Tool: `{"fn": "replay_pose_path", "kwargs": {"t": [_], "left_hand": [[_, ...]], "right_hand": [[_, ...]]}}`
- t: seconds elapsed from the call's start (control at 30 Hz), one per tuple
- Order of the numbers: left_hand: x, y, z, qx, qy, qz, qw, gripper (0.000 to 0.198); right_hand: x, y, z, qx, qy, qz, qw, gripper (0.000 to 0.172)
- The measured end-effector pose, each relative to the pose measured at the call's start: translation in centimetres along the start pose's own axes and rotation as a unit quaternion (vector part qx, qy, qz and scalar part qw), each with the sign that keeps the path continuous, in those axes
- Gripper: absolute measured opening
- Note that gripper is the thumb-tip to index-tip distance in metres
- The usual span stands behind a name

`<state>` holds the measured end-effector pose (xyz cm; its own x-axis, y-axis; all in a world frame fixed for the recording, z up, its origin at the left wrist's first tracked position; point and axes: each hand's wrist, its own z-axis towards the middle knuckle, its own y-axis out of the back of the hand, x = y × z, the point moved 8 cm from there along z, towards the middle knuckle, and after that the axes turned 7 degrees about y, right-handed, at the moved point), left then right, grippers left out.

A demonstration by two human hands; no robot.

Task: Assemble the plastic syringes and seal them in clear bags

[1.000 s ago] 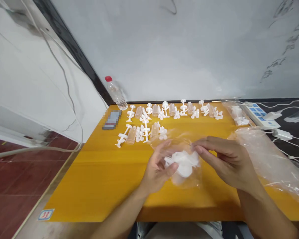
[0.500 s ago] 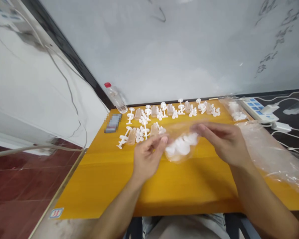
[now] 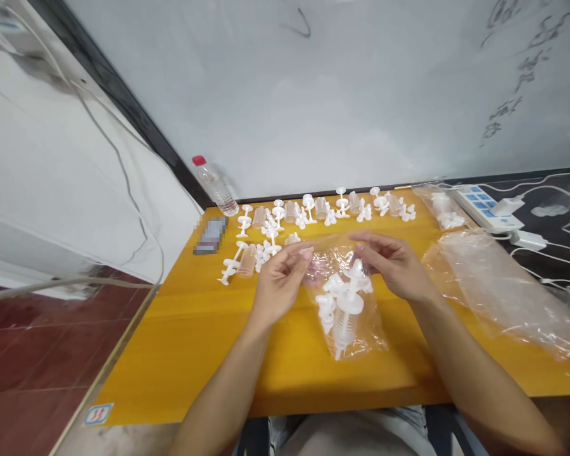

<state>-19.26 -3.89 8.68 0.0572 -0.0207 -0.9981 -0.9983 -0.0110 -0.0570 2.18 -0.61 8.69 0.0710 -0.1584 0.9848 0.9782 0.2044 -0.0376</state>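
Between my two hands hangs a clear plastic bag (image 3: 368, 339), its lower end over the yellow table. My left hand (image 3: 280, 282) pinches its upper left edge. At the upper right edge, my right hand (image 3: 392, 263) grips the film between thumb and fingers. Inside lie a white plunger (image 3: 350, 301), a clear ridged barrel (image 3: 344, 326) and several small white plastic pieces (image 3: 326, 307). Behind the hands, similar sets of white plungers (image 3: 245, 221), clear barrels (image 3: 247, 261) and small white pieces stand in two rows; my left hand partly hides the front row.
A red-capped water bottle (image 3: 216, 190) and a phone (image 3: 211, 235) are at the table's back left. On the right are a large clear plastic bag (image 3: 498, 285), a small bag of white parts (image 3: 444, 212) and a power strip (image 3: 487, 209) with cables. A whiteboard (image 3: 313, 114) rises behind the yellow table (image 3: 194, 354).
The bag has swung from a blurred, bunched position to hanging down lengthwise, with its contents lower and clearly visible. My right hand has moved slightly left; both hands still hold the bag.
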Motion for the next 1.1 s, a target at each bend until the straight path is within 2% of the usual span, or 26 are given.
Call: {"fn": "replay_pose_path", "kwargs": {"t": [0.17, 0.33, 0.47, 0.5, 0.6, 0.67, 0.77, 0.83, 0.87, 0.93, 1.0, 1.1], "left_hand": [[0.1, 0.5, 0.4, 0.005, -0.036, 0.044, 0.998, 0.025], [-0.4, 0.9, -0.2, 0.023, -0.047, 0.101, 0.993, 0.022], [-0.4, -0.1, -0.6, 0.072, -0.046, 0.125, 0.988, 0.024], [-0.4, -0.1, -0.5, 0.063, -0.044, 0.117, 0.990, 0.026], [0.1, 0.8, -0.1, -0.008, -0.028, 0.060, 0.998, 0.042], [0.5, 1.6, 0.2, -0.020, -0.015, 0.034, 0.999, 0.052], [0.6, 3.5, 0.3, -0.044, -0.011, 0.018, 0.999, 0.048], [0.3, 4.3, 0.2, -0.065, -0.019, 0.000, 0.998, 0.053], [0.3, 3.9, 0.3, -0.054, -0.018, 0.000, 0.998, 0.058], [0.7, 1.9, 0.5, 0.006, 0.007, 0.026, 1.000, 0.062], [1.7, -0.2, 0.5, 0.066, 0.048, 0.064, 0.995, 0.047], [2.4, -0.6, 0.6, 0.089, 0.060, 0.076, 0.991, 0.029]], "right_hand": [[-2.0, 0.3, 0.1, 0.011, -0.063, 0.072, 0.995, 0.036], [-3.2, -0.1, 0.5, 0.026, -0.100, 0.184, 0.977, 0.036], [-3.6, -0.2, 0.8, -0.001, -0.085, 0.147, 0.986, 0.039], [-3.7, -0.1, 0.8, -0.012, -0.074, 0.124, 0.989, 0.037], [-3.7, 0.2, 0.6, -0.018, -0.037, 0.092, 0.995, 0.035], [-3.4, 0.9, 0.4, -0.025, -0.013, 0.080, 0.996, 0.033], [-2.8, 2.8, 0.0, -0.073, 0.005, 0.061, 0.995, 0.029], [-2.4, 3.4, -0.2, -0.092, 0.007, 0.054, 0.994, 0.028], [-2.2, 3.2, -0.3, -0.085, 0.008, 0.050, 0.995, 0.028], [-1.8, 2.2, -0.5, -0.053, 0.011, 0.040, 0.998, 0.027], [-1.6, 1.4, -0.7, -0.033, 0.015, 0.030, 0.999, 0.027], [-1.5, 1.1, -1.1, -0.029, 0.019, 0.022, 0.999, 0.026]]}}
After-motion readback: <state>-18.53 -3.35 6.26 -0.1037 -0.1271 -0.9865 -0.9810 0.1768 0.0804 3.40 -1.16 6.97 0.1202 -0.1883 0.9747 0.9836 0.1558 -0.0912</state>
